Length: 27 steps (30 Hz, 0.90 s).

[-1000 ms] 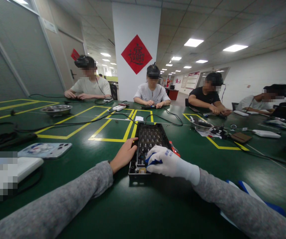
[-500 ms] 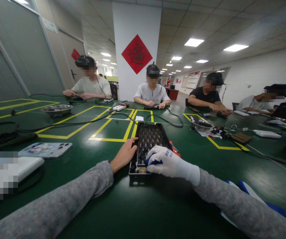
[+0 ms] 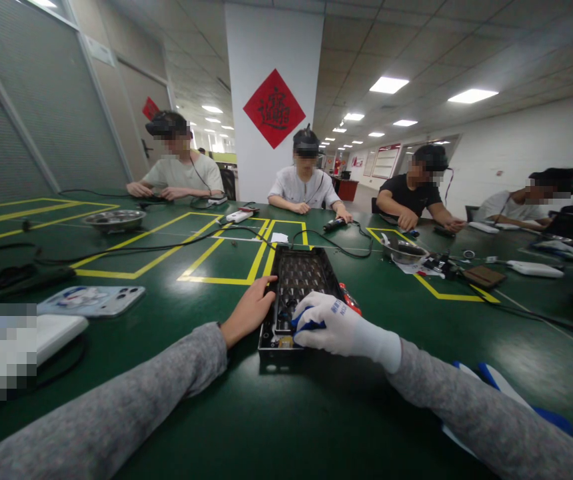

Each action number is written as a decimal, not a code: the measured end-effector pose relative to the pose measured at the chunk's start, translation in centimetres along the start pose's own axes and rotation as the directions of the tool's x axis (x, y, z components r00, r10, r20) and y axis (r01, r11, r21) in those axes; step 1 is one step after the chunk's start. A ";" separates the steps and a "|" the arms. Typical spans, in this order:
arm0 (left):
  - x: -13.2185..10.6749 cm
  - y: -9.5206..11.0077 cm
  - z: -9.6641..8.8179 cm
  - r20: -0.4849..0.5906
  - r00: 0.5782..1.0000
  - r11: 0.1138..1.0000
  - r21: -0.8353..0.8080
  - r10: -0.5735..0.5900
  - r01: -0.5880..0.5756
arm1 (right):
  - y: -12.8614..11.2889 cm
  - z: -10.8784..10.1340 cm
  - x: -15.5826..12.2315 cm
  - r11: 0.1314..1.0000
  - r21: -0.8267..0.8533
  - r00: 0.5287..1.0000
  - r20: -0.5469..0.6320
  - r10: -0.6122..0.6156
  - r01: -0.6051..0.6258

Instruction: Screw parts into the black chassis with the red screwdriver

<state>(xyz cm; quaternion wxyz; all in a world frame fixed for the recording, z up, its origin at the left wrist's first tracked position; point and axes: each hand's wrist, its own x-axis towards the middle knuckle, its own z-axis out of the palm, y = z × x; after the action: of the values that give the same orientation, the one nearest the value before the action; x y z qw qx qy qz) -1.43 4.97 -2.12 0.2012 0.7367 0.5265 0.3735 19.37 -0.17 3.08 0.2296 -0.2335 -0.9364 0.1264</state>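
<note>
A black perforated metal case [image 3: 300, 275] lies open on the green table [image 3: 276, 413] straight ahead of me. My bare left hand [image 3: 247, 313] rests against its left edge with the fingers curled on the rim. My right hand [image 3: 334, 327], in a white glove with blue fingertips, is closed over the near end of the case; what it pinches is hidden. A small red object [image 3: 350, 301] peeks out just right of the case.
A phone [image 3: 90, 300] and a white device [image 3: 54, 333] lie at the left, with black cables [image 3: 131, 250]. Metal bowls [image 3: 114, 219] [image 3: 402, 251], yellow tape lines and small parts dot the table. Several people sit on the far side.
My hands have stayed put on the case. The person in white across the table has moved a hand with a dark tool out to the right.
</note>
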 end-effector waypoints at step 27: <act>0.0 0.1 0.0 0.010 1.000 1.000 -0.009 0.004 -0.004 | 0.2 0.1 0.0 1.000 0.007 1.000 -0.001 -0.004 0.004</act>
<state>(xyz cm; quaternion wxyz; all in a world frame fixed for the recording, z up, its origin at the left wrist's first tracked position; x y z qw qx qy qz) -1.40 4.94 -2.08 0.2065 0.7387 0.5224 0.3725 19.41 -0.03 2.94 0.2311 -0.2306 -0.9363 0.1292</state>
